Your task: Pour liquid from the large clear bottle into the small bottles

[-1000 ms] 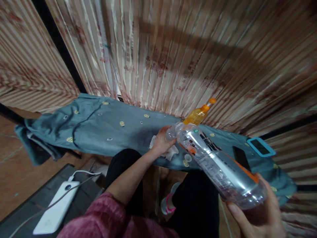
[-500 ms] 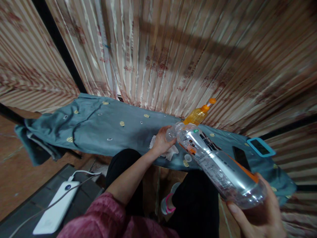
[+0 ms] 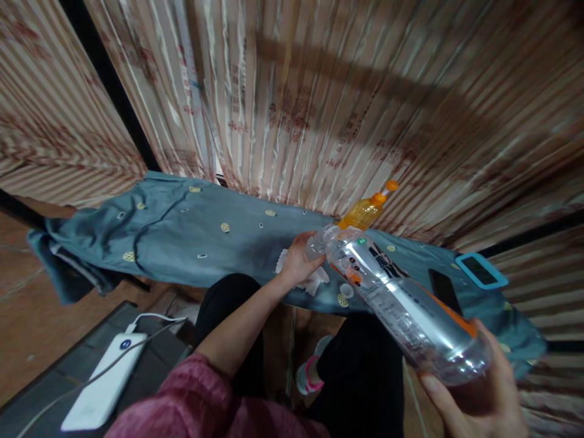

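We count one power bank (image 3: pixel 103 380) low on the left, and our right hand (image 3: pixel 477 398) nearest, fingers wrapped about the base of one clear bottle (image 3: pixel 401 304). Its long axis slants up and left, its neck pinched in our left hand (image 3: pixel 298 261) beside a white tissue (image 3: pixel 317 280). Beyond, on the grey-blue cloth (image 3: pixel 182 237), lie two phones, one dark (image 3: pixel 444 291) and one blue-cased (image 3: pixel 481 271), with one orange bottle (image 3: pixel 365 212) farthest

Maroon sleeve (image 3: pixel 191 398), blk trousers (image 3: pixel 360 377)
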Demonstrator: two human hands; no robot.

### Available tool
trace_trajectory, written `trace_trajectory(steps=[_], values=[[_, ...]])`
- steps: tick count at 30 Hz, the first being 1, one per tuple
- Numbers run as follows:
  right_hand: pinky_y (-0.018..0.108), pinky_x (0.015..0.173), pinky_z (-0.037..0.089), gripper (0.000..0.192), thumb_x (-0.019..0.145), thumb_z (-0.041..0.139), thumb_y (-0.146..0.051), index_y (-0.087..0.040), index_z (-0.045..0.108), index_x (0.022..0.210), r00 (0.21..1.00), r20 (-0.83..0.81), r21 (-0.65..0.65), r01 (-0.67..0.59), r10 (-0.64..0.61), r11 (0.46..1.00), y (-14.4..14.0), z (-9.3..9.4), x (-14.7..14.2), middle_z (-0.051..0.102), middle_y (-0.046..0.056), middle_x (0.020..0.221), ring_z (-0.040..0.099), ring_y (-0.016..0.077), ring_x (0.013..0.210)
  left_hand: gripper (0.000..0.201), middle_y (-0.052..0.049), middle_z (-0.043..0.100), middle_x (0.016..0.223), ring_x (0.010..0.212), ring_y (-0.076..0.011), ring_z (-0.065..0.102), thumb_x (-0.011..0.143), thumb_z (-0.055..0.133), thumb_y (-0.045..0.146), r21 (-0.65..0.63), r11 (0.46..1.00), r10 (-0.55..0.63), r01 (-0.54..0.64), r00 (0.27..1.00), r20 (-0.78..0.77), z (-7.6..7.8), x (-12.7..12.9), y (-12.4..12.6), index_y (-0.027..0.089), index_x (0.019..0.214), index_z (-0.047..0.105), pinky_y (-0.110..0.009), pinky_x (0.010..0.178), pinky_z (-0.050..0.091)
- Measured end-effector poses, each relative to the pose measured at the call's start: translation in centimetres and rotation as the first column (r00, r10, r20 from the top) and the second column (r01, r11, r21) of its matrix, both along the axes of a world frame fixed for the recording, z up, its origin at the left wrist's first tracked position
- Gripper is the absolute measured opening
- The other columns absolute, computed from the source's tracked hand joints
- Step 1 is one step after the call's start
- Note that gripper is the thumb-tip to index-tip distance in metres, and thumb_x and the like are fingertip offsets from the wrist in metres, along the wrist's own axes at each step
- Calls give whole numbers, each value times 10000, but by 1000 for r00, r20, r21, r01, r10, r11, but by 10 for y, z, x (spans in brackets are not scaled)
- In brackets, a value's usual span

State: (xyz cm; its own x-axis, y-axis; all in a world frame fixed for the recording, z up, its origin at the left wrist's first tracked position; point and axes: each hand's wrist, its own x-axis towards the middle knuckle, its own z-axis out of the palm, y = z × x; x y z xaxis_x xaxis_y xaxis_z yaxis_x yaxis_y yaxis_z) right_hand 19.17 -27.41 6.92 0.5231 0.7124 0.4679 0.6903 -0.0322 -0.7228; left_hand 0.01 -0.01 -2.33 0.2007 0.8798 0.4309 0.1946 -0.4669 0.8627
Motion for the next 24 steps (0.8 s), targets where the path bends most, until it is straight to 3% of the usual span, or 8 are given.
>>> trace_trajectory(steps=[24], values=[[473,945,624,1100,748,926,-526,-248,426,1688,998,-68,-12,-3,2,1000,-1,1,-1,532,156,1608,661,368,1247,607,-138,759,1325,1262,-362,720,737,923,275,-2,1000,14,-14,1000,6,-2,1,1,193,1288,680,-554,1131,573]])
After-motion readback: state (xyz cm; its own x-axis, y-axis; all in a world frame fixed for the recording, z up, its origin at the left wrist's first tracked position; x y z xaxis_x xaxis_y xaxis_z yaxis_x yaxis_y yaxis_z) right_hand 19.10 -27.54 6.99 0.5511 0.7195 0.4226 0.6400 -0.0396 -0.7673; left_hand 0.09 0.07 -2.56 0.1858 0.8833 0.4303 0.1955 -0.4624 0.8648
